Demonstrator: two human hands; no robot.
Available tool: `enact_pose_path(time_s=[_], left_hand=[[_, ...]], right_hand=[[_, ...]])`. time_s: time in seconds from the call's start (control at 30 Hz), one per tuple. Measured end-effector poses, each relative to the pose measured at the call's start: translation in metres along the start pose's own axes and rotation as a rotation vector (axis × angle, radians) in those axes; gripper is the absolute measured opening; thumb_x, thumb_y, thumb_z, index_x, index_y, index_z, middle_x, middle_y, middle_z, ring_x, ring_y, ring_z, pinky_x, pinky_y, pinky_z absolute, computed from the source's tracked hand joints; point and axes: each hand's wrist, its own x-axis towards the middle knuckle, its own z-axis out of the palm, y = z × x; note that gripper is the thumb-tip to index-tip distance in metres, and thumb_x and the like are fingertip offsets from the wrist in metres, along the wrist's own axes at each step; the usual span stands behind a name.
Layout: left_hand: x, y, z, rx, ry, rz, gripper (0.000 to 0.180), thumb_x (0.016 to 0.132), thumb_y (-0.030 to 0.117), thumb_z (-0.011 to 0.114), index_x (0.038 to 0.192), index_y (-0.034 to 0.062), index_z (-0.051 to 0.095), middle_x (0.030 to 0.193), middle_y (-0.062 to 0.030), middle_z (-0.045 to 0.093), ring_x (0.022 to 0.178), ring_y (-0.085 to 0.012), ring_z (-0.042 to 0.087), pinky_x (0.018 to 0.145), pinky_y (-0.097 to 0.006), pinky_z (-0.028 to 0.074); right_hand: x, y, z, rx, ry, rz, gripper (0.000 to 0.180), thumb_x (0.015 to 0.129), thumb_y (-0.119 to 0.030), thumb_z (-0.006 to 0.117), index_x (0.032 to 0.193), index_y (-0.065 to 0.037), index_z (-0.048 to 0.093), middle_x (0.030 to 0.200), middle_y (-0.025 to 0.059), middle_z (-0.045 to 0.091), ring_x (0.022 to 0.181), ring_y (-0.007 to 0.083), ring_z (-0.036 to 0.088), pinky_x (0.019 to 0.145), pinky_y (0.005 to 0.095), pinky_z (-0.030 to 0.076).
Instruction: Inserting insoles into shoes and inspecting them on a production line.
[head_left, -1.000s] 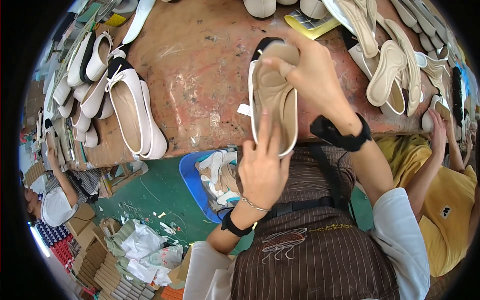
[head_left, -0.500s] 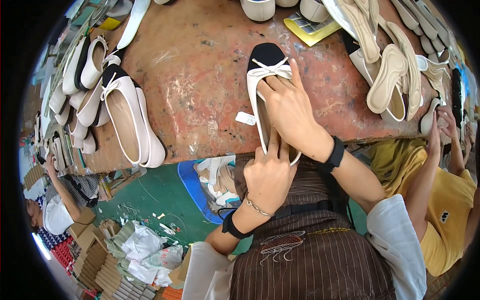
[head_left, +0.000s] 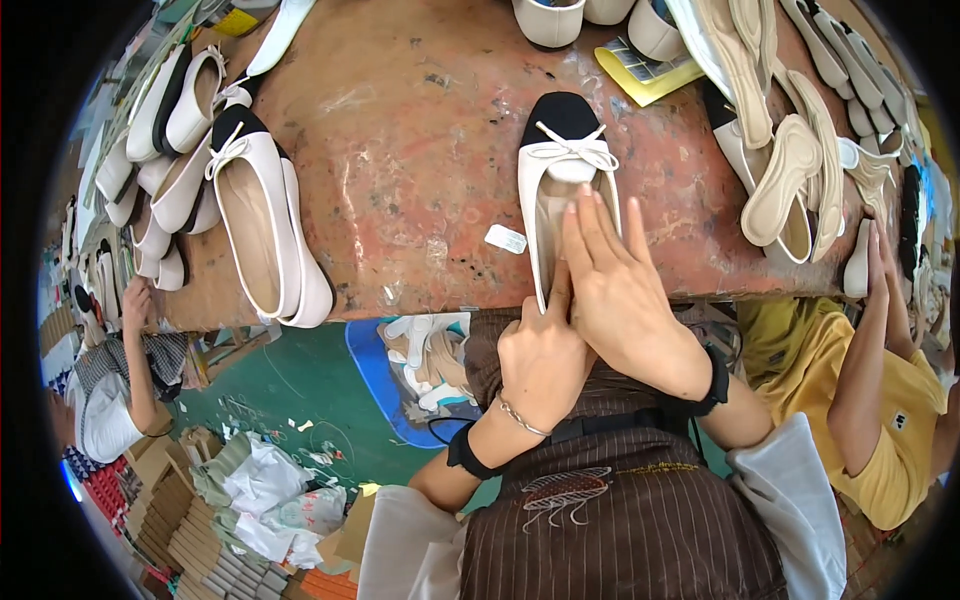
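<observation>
A cream ballet flat [head_left: 537,205] with a black toe cap and a thin bow lies on the worn reddish table in front of me, toe pointing away. My right hand [head_left: 620,305] is stretched flat over its opening, fingers together and thumb apart, with the fingertips at the insole [head_left: 553,213]. At the heel end, my left hand [head_left: 545,358] has its index finger extended into the shoe and its other fingers bent round the heel. Both hands largely hide the heel. A small white label [head_left: 506,239] lies beside the shoe.
A pair of similar flats [head_left: 255,235] stands at left, with more shoes behind. At right lie beige insoles [head_left: 782,180] and another flat. A yellow-edged sheet [head_left: 640,85] is at the back. Below the table edge sits a blue bin [head_left: 365,370]. A co-worker in yellow [head_left: 850,400] works at right.
My right hand has drawn back from the toe toward the heel and straightened its fingers. The bow and the inside of the shoe now show more. My left hand stays at the heel.
</observation>
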Motion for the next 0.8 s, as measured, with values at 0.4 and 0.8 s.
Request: enact_pose_path(time_s=[0.4, 0.8], left_hand=[[0.005, 0.009, -0.009, -0.006, 0.032, 0.034, 0.035, 0.072, 0.026, 0.078, 0.099, 0.0044, 0.071, 0.112, -0.0121, 0.065, 0.081, -0.0319, 0.066, 0.062, -0.040, 0.055], [-0.001, -0.014, -0.045, -0.279, 0.152, 0.114, 0.028, 0.074, 0.018, 0.079, 0.097, 0.0037, 0.075, 0.113, -0.0175, 0.068, 0.089, -0.0333, 0.067, 0.078, -0.038, 0.054]], right_hand=[[0.067, 0.019, 0.014, -0.232, -0.089, 0.084, 0.021, 0.088, -0.011, 0.050, 0.101, 0.001, 0.062, 0.082, 0.0119, 0.066, 0.086, 0.0251, 0.067, 0.120, 0.0597, 0.007], [0.054, 0.061, -0.034, 0.418, -0.211, -0.310, 0.023, 0.082, -0.009, 0.062, 0.102, -0.004, 0.070, 0.088, 0.0102, 0.069, 0.110, 0.0302, 0.064, 0.115, 0.0676, 0.015]])
